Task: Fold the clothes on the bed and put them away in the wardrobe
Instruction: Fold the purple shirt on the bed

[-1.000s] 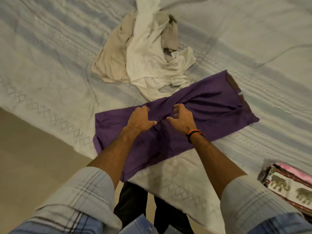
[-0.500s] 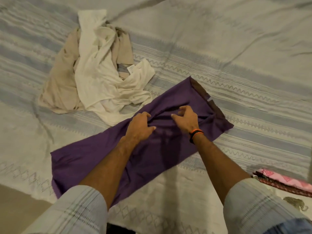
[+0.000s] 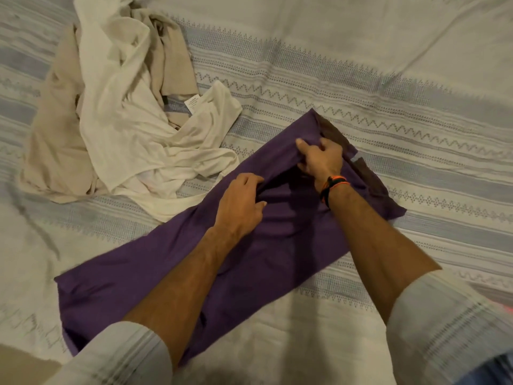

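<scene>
Right hand [image 3: 322,159] shifted from cloth middle toward waistband end, now pinching fold there. Left hand [image 3: 240,204] still mid-cloth, fingers curled gripping ridge. Purple cloth [image 3: 155,273] lies long on bed [image 3: 361,65]. Likely crosswise fold next; pile [image 3: 119,120] unfolded.

A bed under warm, dim light

The bed [image 3: 319,51] fills nearly the whole view, covered by a pale sheet with grey-blue bands and zigzag and diamond borders running from 9 toward 4 o'clock. A sliver of beige floor [image 3: 19,362] shows at 7 o'clock.
</scene>
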